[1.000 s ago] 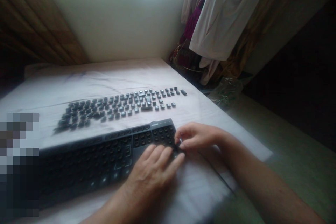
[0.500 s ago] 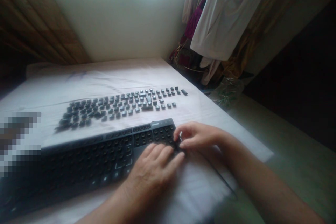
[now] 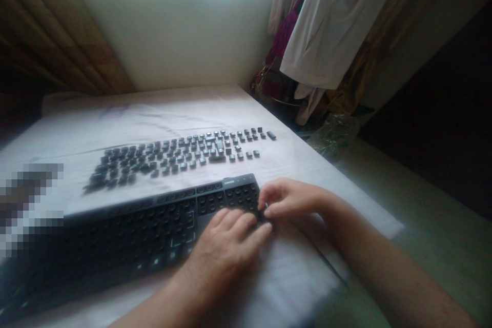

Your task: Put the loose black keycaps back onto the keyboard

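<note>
A black keyboard [image 3: 115,246] lies slanted on the pale cloth, with most of its keycaps off. My left hand [image 3: 230,241] rests palm down over its right part, fingers apart and holding nothing visible. At the keyboard's right edge my right hand [image 3: 286,199] has its thumb and index finger pinched round something small and mostly hidden. Beyond the keyboard, loose black keycaps [image 3: 184,155] lie in rows on the cloth.
The cloth-covered surface [image 3: 169,110] ends at a right edge above the floor. A thin dark cable [image 3: 325,259] runs toward the lower right. Clothes [image 3: 326,25] hang at the back right, a clear plastic bag [image 3: 332,133] lies below them, and a curtain [image 3: 80,36] hangs left.
The view has shifted very slightly. My right hand's thumb and index finger have come closer together at the keyboard's right edge. My left hand has stayed almost still.
</note>
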Action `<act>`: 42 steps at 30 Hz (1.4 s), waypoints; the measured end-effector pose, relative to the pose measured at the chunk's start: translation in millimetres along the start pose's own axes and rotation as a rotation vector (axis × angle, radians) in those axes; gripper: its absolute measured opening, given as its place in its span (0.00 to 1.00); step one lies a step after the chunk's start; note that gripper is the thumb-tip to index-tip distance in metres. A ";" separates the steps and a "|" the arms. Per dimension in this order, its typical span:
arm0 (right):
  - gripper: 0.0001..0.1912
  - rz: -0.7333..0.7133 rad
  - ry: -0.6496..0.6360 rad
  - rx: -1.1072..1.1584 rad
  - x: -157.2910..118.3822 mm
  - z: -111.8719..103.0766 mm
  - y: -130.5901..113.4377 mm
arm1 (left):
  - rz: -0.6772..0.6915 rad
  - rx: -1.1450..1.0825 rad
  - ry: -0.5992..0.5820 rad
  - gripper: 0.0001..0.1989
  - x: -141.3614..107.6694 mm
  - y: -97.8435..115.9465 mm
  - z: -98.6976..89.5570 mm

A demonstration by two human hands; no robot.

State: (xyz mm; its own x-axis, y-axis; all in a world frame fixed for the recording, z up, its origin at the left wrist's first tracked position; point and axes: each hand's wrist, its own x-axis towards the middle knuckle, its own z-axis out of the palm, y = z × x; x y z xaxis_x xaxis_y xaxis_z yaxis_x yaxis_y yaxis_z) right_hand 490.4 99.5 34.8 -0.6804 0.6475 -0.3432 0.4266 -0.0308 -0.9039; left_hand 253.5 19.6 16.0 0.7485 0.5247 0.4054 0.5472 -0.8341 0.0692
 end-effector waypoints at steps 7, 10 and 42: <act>0.14 0.016 0.018 -0.003 -1.6 1.3 -4.0 | -0.003 0.008 -0.002 0.15 0.6 0.0 -0.2; 0.13 0.021 0.033 -0.012 -1.4 2.4 -5.2 | -0.006 0.004 0.006 0.15 1.1 0.1 -0.7; 0.08 0.057 0.098 -0.004 -4.8 8.1 -10.7 | 0.047 0.032 0.052 0.15 0.0 -3.8 -0.2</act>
State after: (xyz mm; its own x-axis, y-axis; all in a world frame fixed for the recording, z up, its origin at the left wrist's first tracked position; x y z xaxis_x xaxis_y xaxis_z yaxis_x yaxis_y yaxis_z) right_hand 484.3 90.6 44.0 -0.5935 0.7160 -0.3677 0.4658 -0.0671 -0.8824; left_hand 251.4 22.8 16.0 0.7538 0.4746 0.4546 0.5241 -0.8514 0.0198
